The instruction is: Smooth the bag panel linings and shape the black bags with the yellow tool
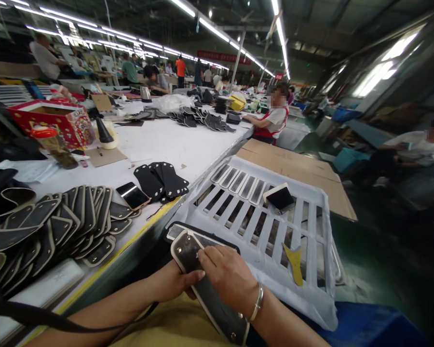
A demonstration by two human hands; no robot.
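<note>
A long dark panel [217, 301] with a pale edge and metal studs lies slantwise over my lap. My left hand [173, 282] grips its left side, thumb on top and fingers underneath. My right hand [226, 272] rests across the panel's upper face with its fingers bent together near the studded end; what is under the fingertips is hidden. Behind this panel is another dark, pale-edged piece [173, 231]. Many similar studded panels [72, 212] lie fanned in overlapping rows on the table at the left.
A white slotted rack [235, 217] holds several pale-edged strips, a black block [280, 197] and a yellow piece [294, 264]. On the white table [159, 144] are a phone [133, 194], black cut pieces [162, 179] and a red box [54, 120]. A person [275, 118] sits beyond.
</note>
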